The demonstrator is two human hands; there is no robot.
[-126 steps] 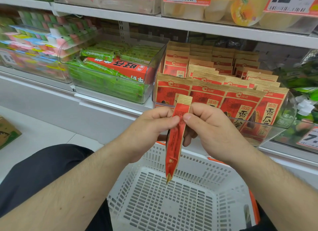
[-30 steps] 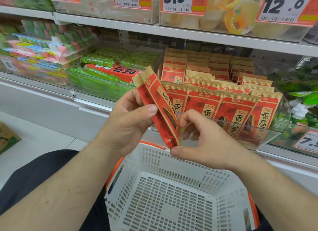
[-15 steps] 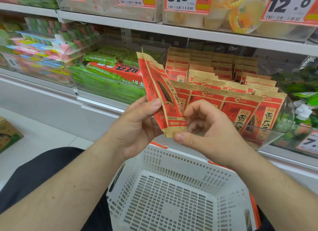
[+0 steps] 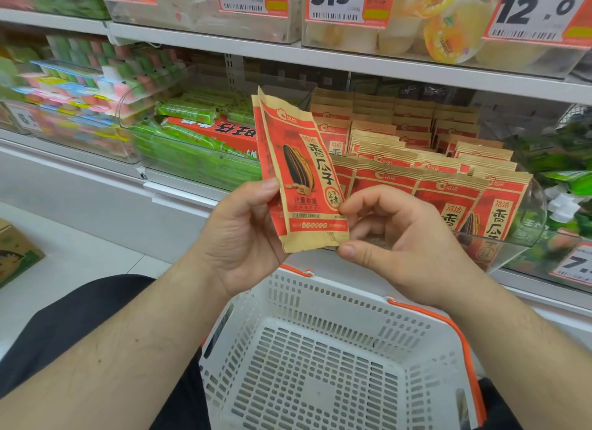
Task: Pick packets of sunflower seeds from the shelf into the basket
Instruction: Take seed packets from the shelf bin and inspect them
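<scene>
Left hand [image 4: 243, 237] gripping seed packets [image 4: 298, 179], right hand [image 4: 407, 247] pinching their corner

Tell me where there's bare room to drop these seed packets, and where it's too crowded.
The basket floor is bare between its perforated walls, right under both hands. The seed bin is packed with upright packets, with no gap for a hand except at its front lip. The green snack bin is also full. The left hand grips the packets; the right hand pinches their lower corner.
</scene>
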